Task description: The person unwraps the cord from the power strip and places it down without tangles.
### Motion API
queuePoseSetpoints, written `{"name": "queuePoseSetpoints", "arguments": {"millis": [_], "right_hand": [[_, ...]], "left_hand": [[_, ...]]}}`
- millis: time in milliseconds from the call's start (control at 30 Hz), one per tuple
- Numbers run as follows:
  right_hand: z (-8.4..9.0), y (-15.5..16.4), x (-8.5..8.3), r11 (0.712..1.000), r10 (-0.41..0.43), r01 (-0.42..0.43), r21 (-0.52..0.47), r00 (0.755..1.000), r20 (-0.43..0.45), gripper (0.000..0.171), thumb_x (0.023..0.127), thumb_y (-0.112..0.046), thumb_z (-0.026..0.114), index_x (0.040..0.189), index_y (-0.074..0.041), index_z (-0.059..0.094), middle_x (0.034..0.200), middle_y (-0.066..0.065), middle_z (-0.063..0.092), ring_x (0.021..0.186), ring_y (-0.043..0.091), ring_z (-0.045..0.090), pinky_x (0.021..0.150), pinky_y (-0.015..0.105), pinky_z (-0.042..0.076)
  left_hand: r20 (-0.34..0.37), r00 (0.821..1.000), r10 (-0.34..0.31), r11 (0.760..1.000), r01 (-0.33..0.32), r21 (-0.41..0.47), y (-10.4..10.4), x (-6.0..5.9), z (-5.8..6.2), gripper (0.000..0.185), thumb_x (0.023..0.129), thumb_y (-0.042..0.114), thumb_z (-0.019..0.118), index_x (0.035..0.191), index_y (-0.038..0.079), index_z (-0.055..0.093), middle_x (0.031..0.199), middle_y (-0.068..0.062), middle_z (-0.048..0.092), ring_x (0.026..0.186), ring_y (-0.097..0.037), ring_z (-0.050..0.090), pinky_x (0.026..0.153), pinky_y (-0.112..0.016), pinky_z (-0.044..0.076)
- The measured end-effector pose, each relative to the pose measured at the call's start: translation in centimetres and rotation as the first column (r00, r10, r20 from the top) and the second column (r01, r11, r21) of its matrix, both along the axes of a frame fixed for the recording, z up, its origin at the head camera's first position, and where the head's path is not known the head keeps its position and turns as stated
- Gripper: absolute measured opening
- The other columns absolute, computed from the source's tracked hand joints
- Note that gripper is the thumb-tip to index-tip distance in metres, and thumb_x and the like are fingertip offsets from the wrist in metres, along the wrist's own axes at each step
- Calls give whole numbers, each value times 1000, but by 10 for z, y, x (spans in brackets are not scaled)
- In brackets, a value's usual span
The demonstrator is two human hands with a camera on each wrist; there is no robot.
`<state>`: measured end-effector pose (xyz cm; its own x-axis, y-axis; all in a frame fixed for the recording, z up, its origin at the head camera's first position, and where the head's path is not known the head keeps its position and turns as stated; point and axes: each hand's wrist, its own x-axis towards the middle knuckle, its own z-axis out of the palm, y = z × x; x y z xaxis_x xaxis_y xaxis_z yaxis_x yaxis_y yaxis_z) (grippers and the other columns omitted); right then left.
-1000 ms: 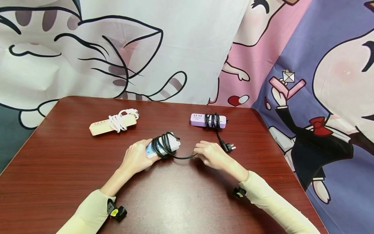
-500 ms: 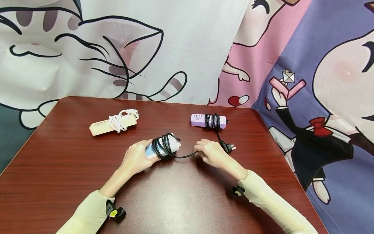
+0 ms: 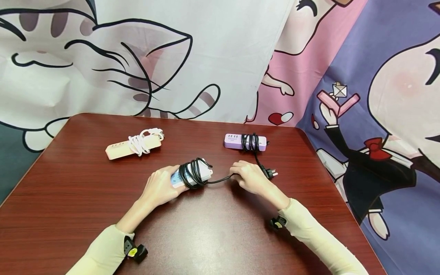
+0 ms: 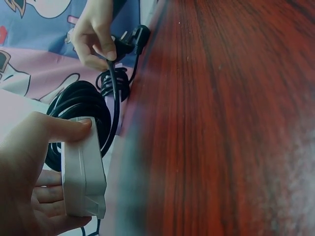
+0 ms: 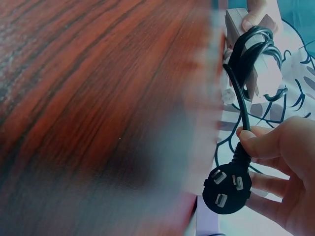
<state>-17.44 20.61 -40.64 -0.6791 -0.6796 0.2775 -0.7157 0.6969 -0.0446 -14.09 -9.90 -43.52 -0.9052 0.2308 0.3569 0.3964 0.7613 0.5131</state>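
My left hand (image 3: 161,186) grips a white and blue power strip (image 4: 81,169), thumb on one side and fingers on the other. Black cord (image 3: 193,173) is wound in several loops around the strip's right half. From these coils a short length of cord runs right to my right hand (image 3: 250,177). In the right wrist view, my right thumb and fingers pinch the cord just behind its black three-pin plug (image 5: 227,189). The pins face the right wrist camera. In the head view the right hand hides this plug.
On the table (image 3: 86,198), a cream power strip (image 3: 118,150) wrapped in white cord lies at the back left. A purple power strip (image 3: 233,141) with black cord around it lies at the back right, its plug (image 3: 270,173) close beside my right hand. A printed curtain hangs behind.
My right hand has moved slightly away from me, taking the cord's end with it. The left hand and the wound power strip have barely shifted.
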Motion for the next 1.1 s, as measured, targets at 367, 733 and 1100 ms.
{"name": "queuePoseSetpoints", "arguments": {"millis": [367, 733, 1100], "right_hand": [[0, -1, -5, 998, -58, 58, -16, 998, 26, 9, 81, -12, 72, 81, -20, 68, 80, -7, 62, 79, 13, 61, 62, 34, 49], [1, -1, -6, 995, -95, 96, -40, 995, 18, 9, 81, -11, 72, 80, -19, 67, 80, -6, 62, 79, 14, 61, 62, 34, 49], [2, -3, -8, 988, -148, 150, -45, 988, 47, 9, 82, -11, 71, 80, -19, 67, 81, -7, 62, 79, 14, 60, 62, 35, 49]], "left_hand": [[-12, 1000, -12, 1000, 12, 3, -1, 1, -1, 58, 64, 40, 83, 110, 8, 68, 93, -6, 70, 77, -20, 62, 63, -37, 46], [15, 1000, -11, 1000, 11, 2, -2, 3, 0, 56, 65, 37, 82, 111, 9, 67, 94, -6, 70, 76, -19, 61, 62, -36, 46], [15, 1000, -13, 1000, 13, -5, -2, 5, -1, 56, 65, 40, 82, 110, 9, 68, 93, -5, 70, 75, -19, 61, 61, -35, 45]]}}
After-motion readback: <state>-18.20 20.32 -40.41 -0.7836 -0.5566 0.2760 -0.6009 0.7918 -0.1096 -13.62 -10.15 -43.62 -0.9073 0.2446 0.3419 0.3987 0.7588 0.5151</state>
